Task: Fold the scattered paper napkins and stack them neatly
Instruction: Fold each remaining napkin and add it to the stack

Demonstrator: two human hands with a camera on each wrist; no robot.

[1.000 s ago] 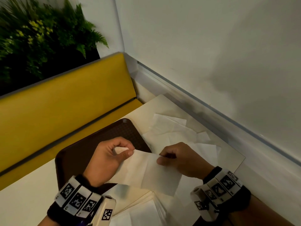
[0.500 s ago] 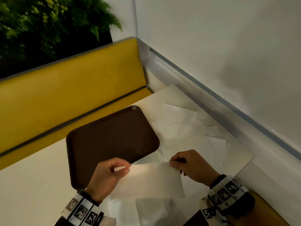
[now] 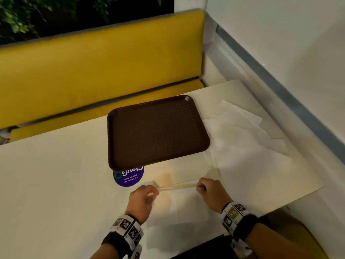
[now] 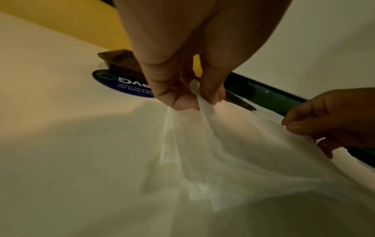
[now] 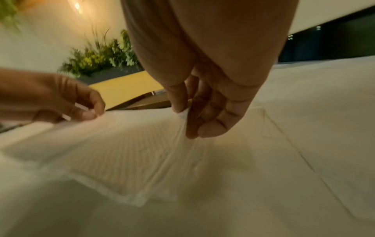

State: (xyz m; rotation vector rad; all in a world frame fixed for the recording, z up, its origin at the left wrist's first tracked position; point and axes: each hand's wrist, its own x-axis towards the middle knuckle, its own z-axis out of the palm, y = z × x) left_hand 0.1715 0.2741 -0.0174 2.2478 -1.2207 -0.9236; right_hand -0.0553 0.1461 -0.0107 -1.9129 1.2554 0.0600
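Observation:
A white paper napkin (image 3: 179, 200) hangs between both hands just above the table's near edge, its top edge stretched taut. My left hand (image 3: 147, 195) pinches the napkin's left top corner (image 4: 201, 99) between thumb and forefinger. My right hand (image 3: 207, 189) pinches the right top corner (image 5: 184, 113) the same way. The napkin (image 5: 125, 147) drapes toward me onto other white napkins (image 3: 183, 232) lying at the table's near edge. More loose napkins (image 3: 248, 144) lie scattered at the right, beside the wall.
An empty brown tray (image 3: 156, 131) sits on the cream table (image 3: 56, 184) just beyond my hands, partly covering a round purple sticker (image 3: 128, 177). A yellow bench (image 3: 93, 66) runs along the far side. A white wall (image 3: 280, 43) closes off the right.
The view has tilted down and my hands have lowered the napkin toward the near table edge. Its top edge is now pulled taut between both pinches.

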